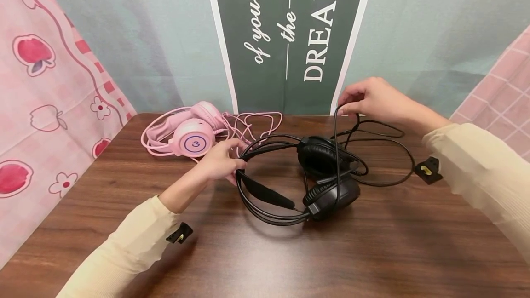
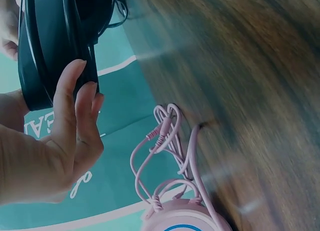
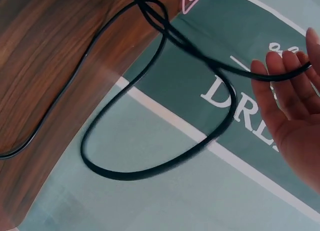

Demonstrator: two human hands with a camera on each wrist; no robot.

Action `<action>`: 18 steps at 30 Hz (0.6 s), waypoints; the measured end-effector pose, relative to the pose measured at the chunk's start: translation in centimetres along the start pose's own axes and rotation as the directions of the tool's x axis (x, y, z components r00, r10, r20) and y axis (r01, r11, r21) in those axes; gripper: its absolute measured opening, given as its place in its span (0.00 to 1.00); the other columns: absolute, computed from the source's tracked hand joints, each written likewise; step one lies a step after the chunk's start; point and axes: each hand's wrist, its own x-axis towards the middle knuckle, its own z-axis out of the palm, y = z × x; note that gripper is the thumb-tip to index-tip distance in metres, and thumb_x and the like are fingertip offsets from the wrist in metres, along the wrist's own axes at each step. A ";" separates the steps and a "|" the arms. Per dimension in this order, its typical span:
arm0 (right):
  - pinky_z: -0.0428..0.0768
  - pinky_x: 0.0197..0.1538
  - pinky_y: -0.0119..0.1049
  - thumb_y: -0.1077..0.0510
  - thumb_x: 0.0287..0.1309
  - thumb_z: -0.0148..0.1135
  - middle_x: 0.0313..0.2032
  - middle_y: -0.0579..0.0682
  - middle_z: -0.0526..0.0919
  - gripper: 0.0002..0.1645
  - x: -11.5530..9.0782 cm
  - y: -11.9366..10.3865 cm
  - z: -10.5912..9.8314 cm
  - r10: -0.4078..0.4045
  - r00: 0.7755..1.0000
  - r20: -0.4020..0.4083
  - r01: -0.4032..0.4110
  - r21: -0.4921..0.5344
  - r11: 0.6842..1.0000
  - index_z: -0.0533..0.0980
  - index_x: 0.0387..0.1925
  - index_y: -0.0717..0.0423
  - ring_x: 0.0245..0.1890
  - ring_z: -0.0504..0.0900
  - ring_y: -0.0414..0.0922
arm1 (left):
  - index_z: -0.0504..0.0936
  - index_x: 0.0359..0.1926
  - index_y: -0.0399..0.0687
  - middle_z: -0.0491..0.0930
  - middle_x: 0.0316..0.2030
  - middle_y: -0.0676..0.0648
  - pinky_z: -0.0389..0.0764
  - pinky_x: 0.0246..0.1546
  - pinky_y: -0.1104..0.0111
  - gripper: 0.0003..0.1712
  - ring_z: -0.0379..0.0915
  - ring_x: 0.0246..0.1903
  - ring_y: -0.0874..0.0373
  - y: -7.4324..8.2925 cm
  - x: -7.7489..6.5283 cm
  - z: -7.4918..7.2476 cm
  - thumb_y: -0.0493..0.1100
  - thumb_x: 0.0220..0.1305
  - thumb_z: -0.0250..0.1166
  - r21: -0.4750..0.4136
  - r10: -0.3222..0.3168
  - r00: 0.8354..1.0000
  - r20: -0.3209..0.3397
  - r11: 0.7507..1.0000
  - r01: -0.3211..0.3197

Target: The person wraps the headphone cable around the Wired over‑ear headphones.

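Observation:
Black over-ear headphones [image 1: 333, 197] lie in the middle of the head view, headband to the left and ear cups to the right. My left hand [image 1: 223, 160] grips the top of the headband; the left wrist view shows its fingers [image 2: 65, 91] curled against the black band. Above and behind the ear cups, my right hand [image 1: 374, 100] pinches the black cable [image 1: 337, 141], which rises from the headphones to the fingertips. In the right wrist view, the cable [image 3: 135, 176] hangs in a loose loop beside the right hand [image 3: 295, 106].
Pink headphones [image 1: 194, 138] with a tangled pink cord [image 1: 269, 128] lie at the table's back left. More black cable loops over the wooden table [image 1: 265, 261] at right. A curtain [image 1: 169, 49] with lettering hangs behind the back edge; pink cloths [image 1: 45, 86] flank both sides.

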 end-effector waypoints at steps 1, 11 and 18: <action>0.66 0.23 0.29 0.57 0.51 0.67 0.16 0.47 0.76 0.05 0.0 -0.2 0.1 0.005 1.000 -0.007 -0.005 -0.001 1.000 0.79 0.27 0.53 0.19 0.73 0.41 | 0.70 0.43 0.32 0.69 0.21 0.42 0.81 0.19 0.56 0.15 0.72 0.12 0.57 0.1 0.0 0.1 0.26 0.52 0.57 -0.003 0.005 1.000 0.005 1.000 -0.005; 0.67 0.23 0.30 0.51 0.48 0.68 0.14 0.44 0.73 0.09 0.7 -2.2 1.4 -0.057 0.998 0.000 0.057 -0.022 0.998 0.79 0.19 0.48 0.17 0.70 0.40 | 0.71 0.43 0.34 0.70 0.20 0.43 0.81 0.18 0.55 0.16 0.70 0.11 0.58 0.6 -0.1 1.1 0.26 0.51 0.57 0.012 0.021 1.000 0.008 1.000 -0.021; 0.67 0.21 0.30 0.54 0.48 0.68 0.12 0.42 0.73 0.08 1.3 -2.6 2.2 -0.107 0.994 0.004 0.107 -0.060 0.992 0.78 0.19 0.49 0.14 0.70 0.38 | 0.72 0.44 0.36 0.74 0.20 0.43 0.81 0.19 0.53 0.17 0.70 0.11 0.58 0.8 -0.2 1.7 0.27 0.50 0.58 0.014 0.009 1.000 0.019 1.000 -0.009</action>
